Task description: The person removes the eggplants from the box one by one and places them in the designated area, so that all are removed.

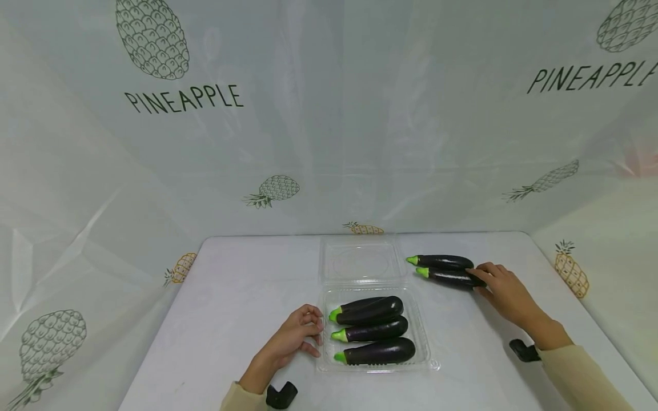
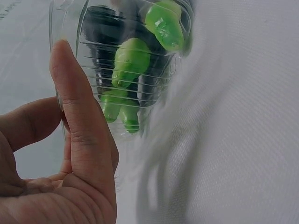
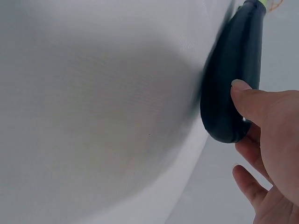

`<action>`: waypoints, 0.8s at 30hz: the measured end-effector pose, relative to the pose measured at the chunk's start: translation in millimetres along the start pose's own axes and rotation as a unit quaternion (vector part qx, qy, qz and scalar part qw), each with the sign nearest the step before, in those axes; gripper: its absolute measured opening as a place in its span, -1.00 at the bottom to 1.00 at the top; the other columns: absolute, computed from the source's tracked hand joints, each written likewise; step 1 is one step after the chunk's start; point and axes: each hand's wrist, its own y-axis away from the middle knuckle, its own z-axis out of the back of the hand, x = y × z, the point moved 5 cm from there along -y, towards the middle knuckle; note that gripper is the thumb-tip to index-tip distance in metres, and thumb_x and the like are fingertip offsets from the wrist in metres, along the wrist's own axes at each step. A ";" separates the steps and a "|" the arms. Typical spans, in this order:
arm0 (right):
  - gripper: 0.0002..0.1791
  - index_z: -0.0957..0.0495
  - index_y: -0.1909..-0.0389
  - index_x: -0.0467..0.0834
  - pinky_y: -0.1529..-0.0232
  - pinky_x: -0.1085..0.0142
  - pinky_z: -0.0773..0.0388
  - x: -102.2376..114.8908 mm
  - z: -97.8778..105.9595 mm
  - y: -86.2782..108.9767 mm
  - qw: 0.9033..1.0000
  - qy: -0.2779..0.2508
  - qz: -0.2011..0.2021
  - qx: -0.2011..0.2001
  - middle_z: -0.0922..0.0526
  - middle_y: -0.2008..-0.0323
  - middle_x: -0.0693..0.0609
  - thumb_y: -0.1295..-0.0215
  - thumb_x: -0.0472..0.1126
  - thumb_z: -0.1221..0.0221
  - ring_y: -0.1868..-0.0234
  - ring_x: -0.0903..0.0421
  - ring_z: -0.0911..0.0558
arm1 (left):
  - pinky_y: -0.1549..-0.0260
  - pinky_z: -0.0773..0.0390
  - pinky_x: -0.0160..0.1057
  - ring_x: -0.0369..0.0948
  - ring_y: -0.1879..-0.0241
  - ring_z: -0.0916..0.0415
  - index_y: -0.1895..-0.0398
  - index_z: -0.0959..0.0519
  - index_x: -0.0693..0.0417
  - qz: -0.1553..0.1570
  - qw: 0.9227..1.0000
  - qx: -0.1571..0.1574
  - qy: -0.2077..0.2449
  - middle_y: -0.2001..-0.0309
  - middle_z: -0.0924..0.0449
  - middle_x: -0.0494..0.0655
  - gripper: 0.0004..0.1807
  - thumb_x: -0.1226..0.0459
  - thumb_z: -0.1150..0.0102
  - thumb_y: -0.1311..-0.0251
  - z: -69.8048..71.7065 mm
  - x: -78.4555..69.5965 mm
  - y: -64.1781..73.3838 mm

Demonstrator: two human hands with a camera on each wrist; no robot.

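Note:
A clear plastic clamshell box (image 1: 426, 342) lies open on the table, its lid (image 1: 362, 260) folded back. Several dark eggplants (image 1: 378, 351) with green stem ends are inside. Beside the box's left wall is my left hand (image 1: 297, 335); in the left wrist view, its extended finger (image 2: 77, 102) lies along the rim. To the right of the lid, two more eggplants lie side by side. My right hand (image 1: 506, 291) grips the nearer eggplant (image 1: 452, 278) by its blunt end, thumb on its side in the right wrist view. The farther eggplant (image 1: 447, 261) lies just behind it.
The white table (image 1: 247, 285) backs onto a pale curtain (image 1: 319, 137) printed with pineapples. A black wrist mount (image 1: 281, 395) shows at the left wrist and another black mount (image 1: 524, 350) at the right.

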 end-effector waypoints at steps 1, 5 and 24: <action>-0.42 -0.67 -0.05 -0.34 0.24 -0.23 -0.61 -0.4 -0.6 -0.4 1.000 0.000 0.000 0.000 -0.63 0.13 -0.26 0.10 -0.45 -0.58 0.15 -0.31 -0.63 | 0.54 -0.72 -0.32 -0.24 0.37 -0.49 -0.12 -0.31 0.29 0.000 1.000 0.000 0.000 0.27 -0.43 -0.11 -0.72 0.44 -0.08 -0.45 0.0 0.0 -0.1; -0.43 -0.67 -0.06 -0.34 0.24 -0.23 -0.60 -2.4 -2.5 -2.7 1.000 -0.002 -0.005 0.002 -0.63 0.13 -0.27 0.07 -0.45 -0.56 0.15 -0.31 -0.63 | 0.54 -0.72 -0.32 -0.24 0.37 -0.49 -0.12 -0.31 0.28 0.002 1.000 -0.001 0.001 0.27 -0.44 -0.11 -0.72 0.44 -0.08 -0.45 0.1 0.5 -0.3; -0.32 -0.63 -0.12 -0.33 0.17 -0.27 -0.60 30.0 14.0 -10.9 1.000 -0.003 0.001 0.000 -0.60 -0.01 -0.34 0.15 -0.51 -0.57 0.05 -0.36 -0.61 | 0.55 -0.72 -0.32 -0.24 0.37 -0.48 -0.11 -0.31 0.26 0.002 1.000 -0.002 0.003 0.29 -0.43 -0.11 -0.73 0.45 -0.08 -0.44 1.2 3.0 -2.6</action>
